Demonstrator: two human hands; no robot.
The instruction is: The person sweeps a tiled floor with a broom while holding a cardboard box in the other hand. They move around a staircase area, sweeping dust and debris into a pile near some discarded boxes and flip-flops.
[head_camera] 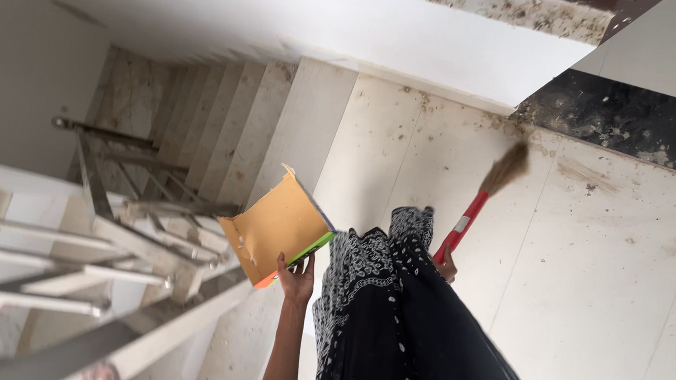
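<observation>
- Left hand [296, 277] grips a torn cardboard piece [277, 227] by its lower edge.
- Right hand [447, 265], mostly hidden behind patterned cloth [393, 311], is closed around a red-handled broom [479, 202] over the dirty floor [599, 268].

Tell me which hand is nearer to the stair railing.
Left. The left hand, holding a torn piece of cardboard, is just beside the stair railing. The right hand, holding a red-handled broom, is across the body from it.

I count one cardboard piece [277, 227], one red-handled broom [480, 201], two hands, the left hand [296, 277] and right hand [447, 265], and one staircase [224, 128].
</observation>
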